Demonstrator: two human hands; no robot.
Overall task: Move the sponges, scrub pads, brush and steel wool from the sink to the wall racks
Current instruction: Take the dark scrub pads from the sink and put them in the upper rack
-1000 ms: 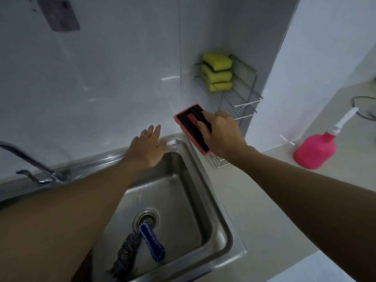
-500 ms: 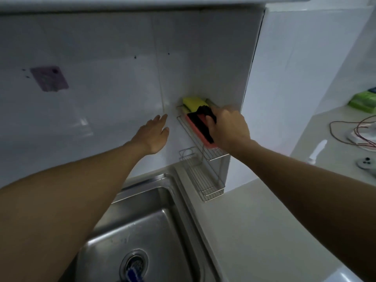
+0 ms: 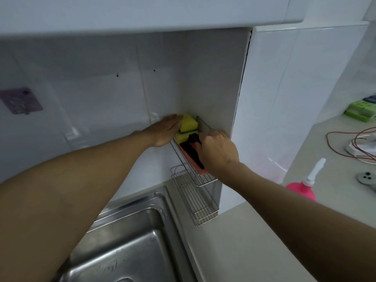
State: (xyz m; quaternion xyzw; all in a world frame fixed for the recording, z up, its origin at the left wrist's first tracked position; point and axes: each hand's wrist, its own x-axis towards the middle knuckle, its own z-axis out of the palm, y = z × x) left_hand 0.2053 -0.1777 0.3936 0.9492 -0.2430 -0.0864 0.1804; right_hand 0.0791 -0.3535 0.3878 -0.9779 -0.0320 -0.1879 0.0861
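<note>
A red scrub pad with a black handle (image 3: 191, 157) lies in the upper wire rack (image 3: 205, 181) on the wall, and my right hand (image 3: 218, 152) is closed on its handle. Yellow sponges (image 3: 188, 125) are stacked at the far end of that rack. My left hand (image 3: 165, 132) presses flat against the side of the sponges, fingers together. The lower wire rack (image 3: 200, 202) holds nothing I can see. The steel sink (image 3: 130, 241) lies below; its drain and contents are out of view.
A pink spray bottle (image 3: 303, 189) stands on the grey counter (image 3: 254, 251) at the right. Farther right lie red wires (image 3: 350, 143), a white device and a green box (image 3: 360, 110). A cabinet overhangs above. A purple hook plate (image 3: 20, 100) sticks to the wall tiles.
My right hand has carried the red scrub pad up from above the sink edge and into the upper rack. My left hand has moved from the sink rim to the yellow sponges.
</note>
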